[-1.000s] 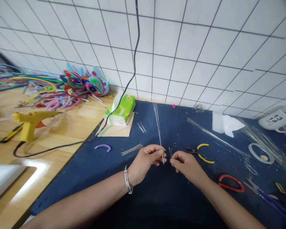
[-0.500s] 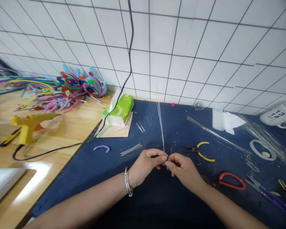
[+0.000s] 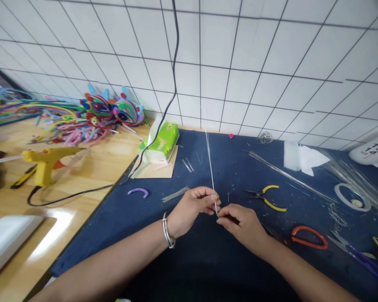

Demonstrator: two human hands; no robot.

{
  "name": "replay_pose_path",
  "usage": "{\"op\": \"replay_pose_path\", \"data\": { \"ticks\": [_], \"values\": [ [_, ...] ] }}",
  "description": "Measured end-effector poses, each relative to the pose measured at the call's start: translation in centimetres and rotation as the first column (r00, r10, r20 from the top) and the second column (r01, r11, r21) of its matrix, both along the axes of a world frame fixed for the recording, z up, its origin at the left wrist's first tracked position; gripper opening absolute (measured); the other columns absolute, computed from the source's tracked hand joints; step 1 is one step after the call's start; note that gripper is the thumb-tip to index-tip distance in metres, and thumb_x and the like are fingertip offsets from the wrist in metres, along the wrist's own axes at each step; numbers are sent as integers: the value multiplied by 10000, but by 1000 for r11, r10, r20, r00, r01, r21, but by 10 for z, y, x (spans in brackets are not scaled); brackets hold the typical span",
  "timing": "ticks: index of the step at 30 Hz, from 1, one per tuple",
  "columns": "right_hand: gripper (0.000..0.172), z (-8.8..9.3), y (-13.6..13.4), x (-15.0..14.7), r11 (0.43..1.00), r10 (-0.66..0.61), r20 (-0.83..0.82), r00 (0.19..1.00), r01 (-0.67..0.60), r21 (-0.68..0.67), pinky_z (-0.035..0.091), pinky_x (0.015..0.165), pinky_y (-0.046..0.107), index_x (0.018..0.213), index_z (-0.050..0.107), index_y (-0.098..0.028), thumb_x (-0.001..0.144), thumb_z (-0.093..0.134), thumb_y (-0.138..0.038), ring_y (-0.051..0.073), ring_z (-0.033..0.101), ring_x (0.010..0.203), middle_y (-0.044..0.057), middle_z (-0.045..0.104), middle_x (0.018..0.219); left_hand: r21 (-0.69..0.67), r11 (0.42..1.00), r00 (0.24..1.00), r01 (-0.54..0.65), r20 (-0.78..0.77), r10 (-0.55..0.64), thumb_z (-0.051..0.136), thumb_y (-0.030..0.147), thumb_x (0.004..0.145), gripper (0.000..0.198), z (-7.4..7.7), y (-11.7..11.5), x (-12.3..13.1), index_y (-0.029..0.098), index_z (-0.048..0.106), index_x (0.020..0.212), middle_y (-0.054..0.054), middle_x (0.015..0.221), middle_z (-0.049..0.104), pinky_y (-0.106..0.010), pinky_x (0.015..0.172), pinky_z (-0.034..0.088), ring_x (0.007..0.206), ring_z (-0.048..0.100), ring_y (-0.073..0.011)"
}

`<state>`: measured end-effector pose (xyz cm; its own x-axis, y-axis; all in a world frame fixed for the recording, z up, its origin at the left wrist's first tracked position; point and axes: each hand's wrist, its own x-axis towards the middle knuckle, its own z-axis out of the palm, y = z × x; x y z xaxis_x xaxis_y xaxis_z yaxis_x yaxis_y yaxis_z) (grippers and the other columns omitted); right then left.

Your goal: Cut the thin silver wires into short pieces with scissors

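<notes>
We are holding one thin wire [image 3: 210, 167] upright over the blue cloth [image 3: 208, 264]. Our left hand [image 3: 193, 207] is pinching it low, and our right hand [image 3: 242, 222] is pinching its bottom tip. We are judging it straight, with no bend made yet. One pair of yellow pliers [image 3: 266, 198] and one red-handled cutter [image 3: 308, 237] are lying nearby.

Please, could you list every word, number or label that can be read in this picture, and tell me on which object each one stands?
"13" above "14": on the white mug at the right edge.
On the green tissue pack: some print, too blurred to read.
No text on the thin wire pinched by the left hand, with the right hand at its lower end.
Nothing else is readable.
</notes>
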<state>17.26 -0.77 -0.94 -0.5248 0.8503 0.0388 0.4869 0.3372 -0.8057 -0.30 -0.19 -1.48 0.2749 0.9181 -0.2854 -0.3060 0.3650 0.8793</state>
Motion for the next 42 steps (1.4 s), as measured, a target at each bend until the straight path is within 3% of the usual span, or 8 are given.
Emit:
{"op": "replay_pose_path", "data": {
  "ticks": [15, 23, 29, 34, 42],
  "values": [
    [105, -8, -3, 2, 992, -106, 45, 993, 102, 75, 363, 599, 228, 674, 513, -209, 727, 601, -230, 112, 496, 622, -26, 549, 690, -16, 998, 998, 67, -4, -68, 602, 342, 733, 229, -6, -6, 8, 118, 590, 779, -48, 698, 622, -230, 593, 428, 625, 570, -116],
    [132, -9, -4, 0, 992, -121, 64, 991, 118, 50, 349, 567, 225, 651, 484, -196, 708, 603, -208, 104, 477, 606, -33, 528, 666, 63, 995, 997, 79, -1, -79, 562, 300, 770, 186, -2, -8, 9, 114, 575, 779, -48, 713, 608, -232, 595, 418, 625, 553, -111],
    [59, 0, 0, 2, 986, -103, -8, 995, 101, -133, 373, 539, 220, 720, 537, -196, 737, 573, -239, 102, 487, 587, -21, 561, 689, 98, 990, 991, 103, -94, -94, 554, 289, 771, 176, 1, -8, 10, 114, 577, 752, -21, 653, 576, -220, 561, 399, 580, 516, -94],
    [166, 6, 6, 8, 934, -185, -141, 973, 129, -333, 410, 539, 222, 839, 553, -182, 816, 487, -332, 106, 520, 583, -9, 561, 673, 79, 977, 971, 200, -153, -186, 549, 285, 767, 178, 1, -10, 10, 111, 585, 774, -18, 649, 576, -215, 538, 388, 564, 519, -93],
    [216, -2, 8, 13, 899, -245, -227, 943, 133, -417, 409, 497, 215, 813, 553, -165, 806, 502, -375, 99, 501, 532, -22, 523, 580, 62, 954, 938, 295, -211, -276, 549, 263, 763, 164, 2, -12, 12, 103, 585, 758, -14, 657, 580, -212, 541, 387, 556, 512, -83]
  ]
}}
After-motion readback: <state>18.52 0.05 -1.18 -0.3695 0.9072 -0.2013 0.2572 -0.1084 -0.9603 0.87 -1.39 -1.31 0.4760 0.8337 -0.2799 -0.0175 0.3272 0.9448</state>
